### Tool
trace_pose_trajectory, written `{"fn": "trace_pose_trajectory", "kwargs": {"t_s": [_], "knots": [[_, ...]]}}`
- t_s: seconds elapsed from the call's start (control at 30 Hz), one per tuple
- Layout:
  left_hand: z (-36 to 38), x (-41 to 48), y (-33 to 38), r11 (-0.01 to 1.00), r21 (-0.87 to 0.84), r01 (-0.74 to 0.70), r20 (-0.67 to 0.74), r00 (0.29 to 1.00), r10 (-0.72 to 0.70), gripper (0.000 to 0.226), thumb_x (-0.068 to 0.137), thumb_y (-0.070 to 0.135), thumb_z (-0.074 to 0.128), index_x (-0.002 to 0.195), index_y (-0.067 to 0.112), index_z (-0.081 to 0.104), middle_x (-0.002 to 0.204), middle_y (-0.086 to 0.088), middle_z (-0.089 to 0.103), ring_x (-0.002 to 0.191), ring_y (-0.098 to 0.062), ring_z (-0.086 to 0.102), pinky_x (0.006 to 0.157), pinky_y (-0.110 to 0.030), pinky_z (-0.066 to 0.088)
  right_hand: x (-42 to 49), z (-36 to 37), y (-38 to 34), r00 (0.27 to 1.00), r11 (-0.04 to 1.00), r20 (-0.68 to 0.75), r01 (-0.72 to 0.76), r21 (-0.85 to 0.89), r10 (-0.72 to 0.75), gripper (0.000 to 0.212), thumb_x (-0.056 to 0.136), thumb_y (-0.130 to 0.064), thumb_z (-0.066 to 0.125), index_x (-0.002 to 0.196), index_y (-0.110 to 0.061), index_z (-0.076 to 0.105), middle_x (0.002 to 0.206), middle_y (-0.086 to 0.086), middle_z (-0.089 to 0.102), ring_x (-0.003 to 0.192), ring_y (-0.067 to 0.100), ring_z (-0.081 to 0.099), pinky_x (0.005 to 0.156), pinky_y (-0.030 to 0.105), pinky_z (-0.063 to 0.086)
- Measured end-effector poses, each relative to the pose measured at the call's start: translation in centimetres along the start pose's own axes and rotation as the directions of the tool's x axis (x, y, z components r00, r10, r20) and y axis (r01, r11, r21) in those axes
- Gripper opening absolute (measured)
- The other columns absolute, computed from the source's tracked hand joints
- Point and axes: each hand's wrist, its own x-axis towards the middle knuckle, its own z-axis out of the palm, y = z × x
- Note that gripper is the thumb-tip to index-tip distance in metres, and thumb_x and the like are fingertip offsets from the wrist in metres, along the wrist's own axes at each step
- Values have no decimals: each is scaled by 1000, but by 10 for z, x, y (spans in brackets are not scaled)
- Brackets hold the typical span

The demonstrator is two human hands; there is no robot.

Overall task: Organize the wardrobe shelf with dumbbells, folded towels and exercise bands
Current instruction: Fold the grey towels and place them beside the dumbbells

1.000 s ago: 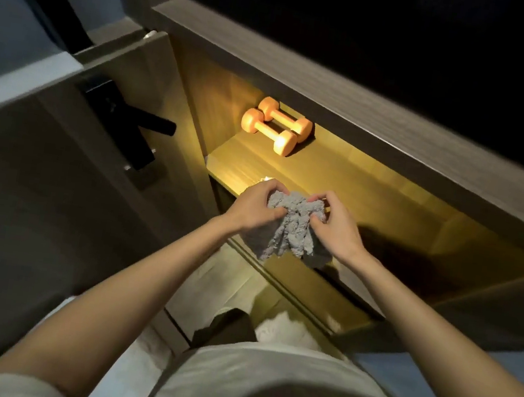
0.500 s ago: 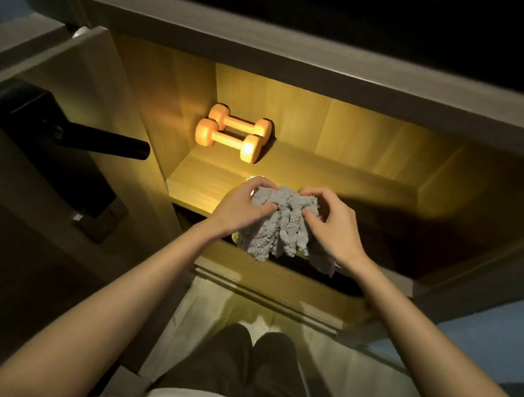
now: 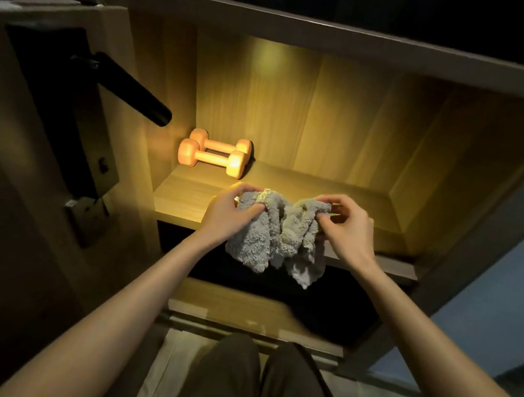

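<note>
Since the earlier frame, the left hand point(image 3: 227, 215) and the right hand point(image 3: 346, 229) had drawn apart. The grey towel point(image 3: 269, 240), then bunched tight between them, was spread wider along its top edge. The view had also swung to face the shelf point(image 3: 185, 202) more squarely.

Left hand: fingers curled over the towel's upper left corner with the thumb beneath, gripping it. Right hand: thumb and forefingers pinched the upper right corner, the remaining fingers loosely curled. Neither hand was open, and each held the towel alone.

The towel hung crumpled between the two hands at the front edge of the lit wooden shelf, its lower folds dangling below that edge. Whether any part rested on the shelf could not be determined.

Two orange dumbbells point(image 3: 214, 157) lay side by side at the shelf's back left corner, close to the rear wall. They were behind and to the left of the left hand, apart from both hands, and their place on the shelf was unchanged.

A black door handle point(image 3: 133, 92) projected from the door at the left. The person's legs point(image 3: 259, 388), in dark trousers, were visible below the shelf.
</note>
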Motion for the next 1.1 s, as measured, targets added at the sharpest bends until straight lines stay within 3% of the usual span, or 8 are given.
{"fn": "trace_pose_trajectory", "kwargs": {"t_s": [0.13, 0.3, 0.43, 0.63, 0.73, 0.83, 0.97, 1.1], "knots": [[2, 12, -1, 999, -35, -35, -37, 999, 33, 26, 87, 30, 66, 113, 30, 62, 121, 8, 60, 104, -6, 53, 68, -9, 37, 3, -12, -2, 995, 1000, -97, 8, -15, -9, 23, 85, -5, 65, 100, -22, 67, 97, -10, 70, 89, 3, 65, 80, 26, 56], [20, 44, 5, 999, -44, -29, -34, 999, 28, 22, 86, 28, 67, 107, 29, 62, 107, 13, 59, 82, 9, 53, 60, -1, 38, 28, -26, 8, 993, 999, -122, -11, -51, 4, 23, 85, -7, 66, 98, -26, 66, 97, -14, 68, 93, 1, 62, 87, 25, 52], [42, 76, 2, 998, -55, 19, -23, 1000, -21, 25, 90, 27, 63, 114, 26, 59, 109, 12, 57, 102, -9, 55, 76, -14, 37, 53, -31, 34, 956, 992, -264, -129, -4, 123, 22, 87, -7, 66, 103, -22, 66, 99, -11, 66, 95, 5, 61, 88, 24, 53], [64, 122, -8, 984, -176, 39, -19, 999, -43, 41, 90, 24, 64, 130, 20, 52, 122, 15, 54, 114, 2, 46, 93, -14, 33, 88, -23, 72, 913, 981, -388, -174, -88, 127, 23, 91, -5, 59, 113, -11, 62, 100, -5, 63, 76, -8, 55, 60, 1, 42], [77, 137, -28, 989, -130, 71, -15, 997, -74, 58, 88, 16, 67, 140, 21, 41, 132, 9, 47, 125, -6, 42, 101, -22, 35, 95, -10, 96, 928, 925, -212, -343, -164, 306, 27, 91, -7, 60, 117, -2, 61, 105, 6, 65, 89, 13, 65, 76, 25, 55], [85, 133, -60, 974, 107, 201, -37, 980, -198, 76, 85, 22, 70, 147, 22, 28, 149, -11, 30, 137, -30, 31, 106, -37, 33, 87, 8, 119, 944, 863, -48, -319, -392, 327, 48, 91, -12, 61, 137, -13, 51, 133, 10, 54, 111, 28, 59, 107, 45, 40], [91, 106, -93, 905, 388, 176, -68, 984, -162, 88, 76, 44, 74, 147, 27, 25, 145, -15, 22, 130, -36, 24, 102, -47, 33, 78, 40, 136, 980, 899, 72, -140, -416, 186, 30, 93, -14, 58, 120, -25, 64, 133, -3, 52, 75, 6, 59, 88, 31, 52], [103, 86, -106, 848, 530, -23, -24, 999, 42, 75, 73, 55, 71, 131, 18, 43, 122, -10, 38, 111, -29, 37, 88, -37, 37, 83, 81, 140, 939, 931, 317, -12, -365, 136, 40, 93, -11, 54, 131, -26, 55, 136, -9, 52, 112, 6, 55, 93, 16, 40]]}}
